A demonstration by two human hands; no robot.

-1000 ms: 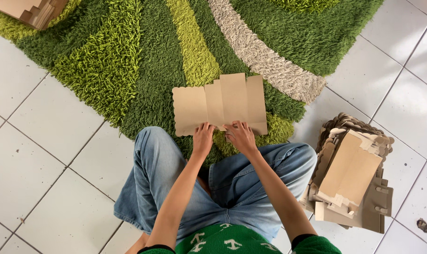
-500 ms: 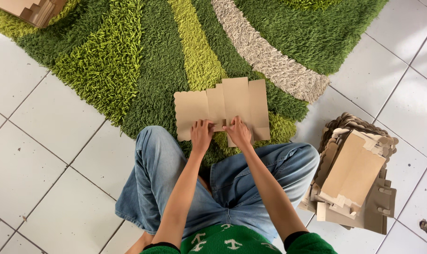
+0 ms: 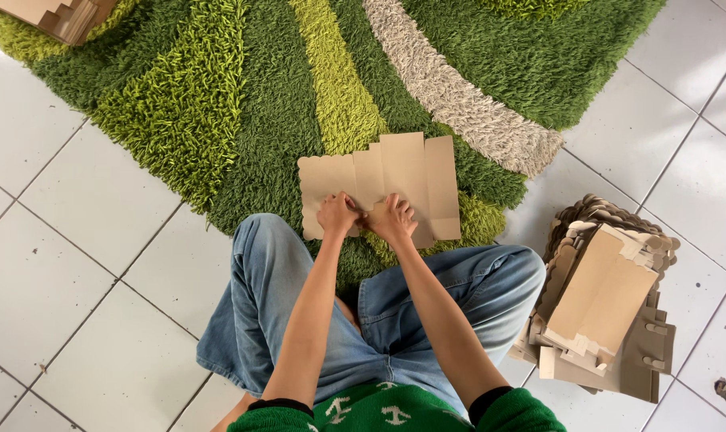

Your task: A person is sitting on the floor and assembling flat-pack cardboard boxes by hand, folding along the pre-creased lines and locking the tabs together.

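A flat die-cut cardboard box blank [image 3: 403, 172] with a scalloped left edge lies on the green shag rug [image 3: 243, 120] in front of my crossed legs. My left hand [image 3: 337, 214] grips its near edge left of the middle. Close beside it, my right hand [image 3: 392, 220] pinches the same edge and bends a small flap there. Both hands touch the blank and nearly touch each other.
A messy stack of flat cardboard blanks [image 3: 607, 304] sits on the white tiled floor [image 3: 67, 264] to my right. More folded cardboard [image 3: 51, 14] rests at the rug's far left corner. A small dark spot [image 3: 725, 390] marks a tile at right.
The blank has stayed in place on the rug. Both hands have closed in together on its near edge and now work a flap there.
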